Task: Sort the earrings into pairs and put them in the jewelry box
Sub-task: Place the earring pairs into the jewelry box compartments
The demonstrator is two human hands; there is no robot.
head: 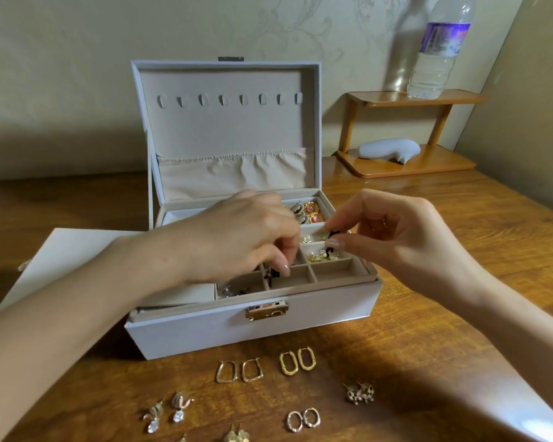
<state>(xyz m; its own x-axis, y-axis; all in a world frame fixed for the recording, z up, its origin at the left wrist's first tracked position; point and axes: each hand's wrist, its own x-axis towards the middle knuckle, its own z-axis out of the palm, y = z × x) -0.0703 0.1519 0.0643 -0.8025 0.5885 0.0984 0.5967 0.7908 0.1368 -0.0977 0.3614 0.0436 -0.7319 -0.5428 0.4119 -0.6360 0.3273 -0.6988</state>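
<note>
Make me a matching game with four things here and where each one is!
Things:
1. bottle
2. white figurine
3. pink earrings
4. oval hoops

Places:
A. on the table, in front of the box
B. on the bottom shelf
C. on the top shelf
D. inside the box, at the back

Right pairs: 1-C, 2-B, 3-D, 4-A
</note>
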